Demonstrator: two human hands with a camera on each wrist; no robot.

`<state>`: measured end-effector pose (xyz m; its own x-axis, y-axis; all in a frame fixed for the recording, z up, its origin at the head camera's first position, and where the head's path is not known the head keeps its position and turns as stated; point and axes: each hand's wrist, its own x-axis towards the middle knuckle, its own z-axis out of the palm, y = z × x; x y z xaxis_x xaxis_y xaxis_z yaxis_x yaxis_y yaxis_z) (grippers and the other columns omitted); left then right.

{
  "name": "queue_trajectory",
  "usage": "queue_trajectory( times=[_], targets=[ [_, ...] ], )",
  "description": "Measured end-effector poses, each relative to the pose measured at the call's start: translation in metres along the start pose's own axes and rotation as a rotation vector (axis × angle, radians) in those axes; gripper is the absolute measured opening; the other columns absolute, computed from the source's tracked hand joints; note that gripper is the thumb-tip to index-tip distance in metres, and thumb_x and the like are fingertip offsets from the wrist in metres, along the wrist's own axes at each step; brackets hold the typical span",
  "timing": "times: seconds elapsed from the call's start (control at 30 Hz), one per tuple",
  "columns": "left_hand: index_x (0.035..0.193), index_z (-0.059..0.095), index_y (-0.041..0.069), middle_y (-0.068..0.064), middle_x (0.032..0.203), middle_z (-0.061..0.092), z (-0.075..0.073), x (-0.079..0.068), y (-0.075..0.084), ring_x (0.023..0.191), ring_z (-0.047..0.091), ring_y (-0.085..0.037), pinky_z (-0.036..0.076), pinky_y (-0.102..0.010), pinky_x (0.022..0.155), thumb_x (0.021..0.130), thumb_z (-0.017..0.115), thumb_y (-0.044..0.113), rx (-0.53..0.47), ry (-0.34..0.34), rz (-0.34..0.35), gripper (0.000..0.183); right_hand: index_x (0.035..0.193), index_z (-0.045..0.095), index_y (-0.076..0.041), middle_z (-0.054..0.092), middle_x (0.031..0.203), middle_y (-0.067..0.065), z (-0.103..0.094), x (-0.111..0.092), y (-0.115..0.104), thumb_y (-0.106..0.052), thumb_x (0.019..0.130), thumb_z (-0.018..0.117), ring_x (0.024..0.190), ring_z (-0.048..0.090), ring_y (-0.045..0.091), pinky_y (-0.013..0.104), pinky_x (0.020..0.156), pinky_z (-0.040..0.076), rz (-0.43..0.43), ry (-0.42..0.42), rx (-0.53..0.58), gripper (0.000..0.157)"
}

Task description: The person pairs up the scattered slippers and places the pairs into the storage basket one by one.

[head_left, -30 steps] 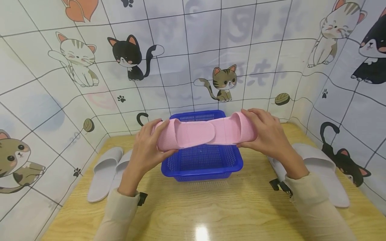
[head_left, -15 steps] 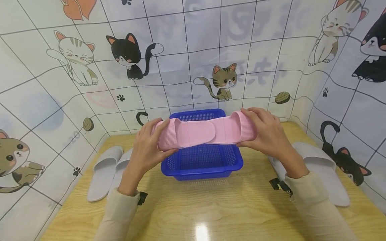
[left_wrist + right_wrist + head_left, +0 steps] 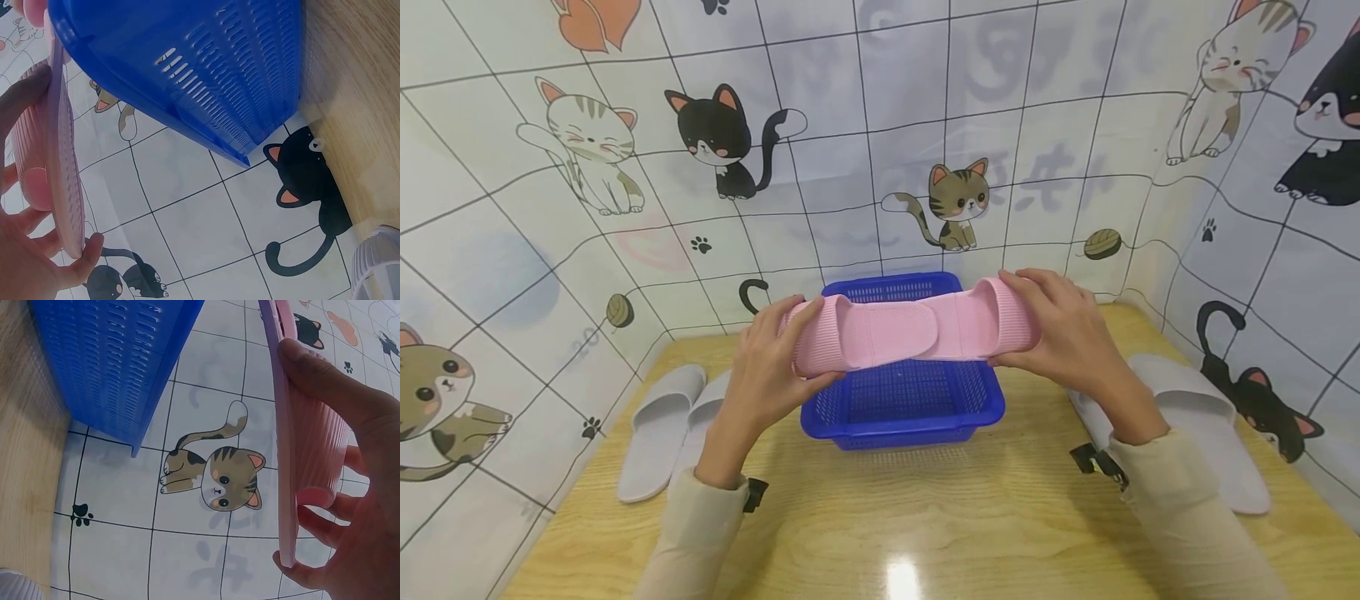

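Note:
Two pink slippers are held level above a blue basket, heel toward heel, in the head view. My left hand grips the ribbed strap end of the left pink slipper. The right pink slipper is gripped at its strap end by my right hand. The left slipper's rounded heel overlaps the right one's heel. In the left wrist view, thumb and fingers clasp the slipper by its edges. The right wrist view shows the same kind of hold on the other slipper.
The perforated basket stands on a wooden table near the cat-printed wall covering. A pair of pale grey slippers lies at the left. Other pale slippers lie at the right, partly behind the right forearm.

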<state>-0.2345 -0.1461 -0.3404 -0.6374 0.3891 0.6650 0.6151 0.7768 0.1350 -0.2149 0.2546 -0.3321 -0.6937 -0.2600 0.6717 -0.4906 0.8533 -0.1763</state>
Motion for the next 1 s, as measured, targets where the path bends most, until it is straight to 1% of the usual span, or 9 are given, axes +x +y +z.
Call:
queue_trajectory(
  times=[0.27, 0.4, 0.83, 1.0],
  targets=[
    [0.152, 0.048, 0.025, -0.015, 0.15, 0.05, -0.0003, -0.0008, -0.0012, 0.136, 0.047, -0.037, 0.044, -0.063, 0.104, 0.067, 0.096, 0.045, 0.001, 0.006, 0.016, 0.1, 0.148, 0.053, -0.014, 0.057, 0.142, 0.018, 0.0005, 0.0004, -0.0008, -0.047, 0.052, 0.101, 0.132, 0.05, 0.038, 0.062, 0.096, 0.041, -0.001, -0.011, 0.005, 0.112],
    [0.151, 0.048, 0.025, -0.015, 0.149, 0.05, -0.0005, 0.0005, -0.0013, 0.136, 0.047, -0.037, 0.044, -0.063, 0.103, 0.067, 0.096, 0.046, 0.004, 0.011, 0.024, 0.099, 0.148, 0.053, -0.015, 0.057, 0.142, 0.018, 0.0003, 0.001, -0.0008, -0.047, 0.052, 0.101, 0.132, 0.05, 0.038, 0.062, 0.096, 0.041, -0.002, -0.009, 0.004, 0.112],
    [0.151, 0.048, 0.026, -0.015, 0.149, 0.051, 0.0011, -0.0002, 0.0008, 0.136, 0.048, -0.037, 0.045, -0.062, 0.102, 0.066, 0.096, 0.046, 0.006, 0.001, 0.024, 0.099, 0.149, 0.053, -0.015, 0.057, 0.142, 0.018, 0.0029, -0.0019, -0.0012, -0.047, 0.052, 0.101, 0.131, 0.051, 0.039, 0.063, 0.097, 0.042, 0.016, -0.022, 0.005, 0.112],
    [0.151, 0.048, 0.025, -0.015, 0.15, 0.05, 0.0013, 0.0005, 0.0004, 0.136, 0.048, -0.038, 0.046, -0.062, 0.102, 0.067, 0.096, 0.046, 0.007, 0.003, 0.024, 0.099, 0.149, 0.053, -0.014, 0.057, 0.142, 0.018, 0.0028, -0.0003, -0.0001, -0.047, 0.053, 0.101, 0.132, 0.051, 0.039, 0.064, 0.096, 0.042, -0.007, -0.008, 0.003, 0.112]
  ],
)
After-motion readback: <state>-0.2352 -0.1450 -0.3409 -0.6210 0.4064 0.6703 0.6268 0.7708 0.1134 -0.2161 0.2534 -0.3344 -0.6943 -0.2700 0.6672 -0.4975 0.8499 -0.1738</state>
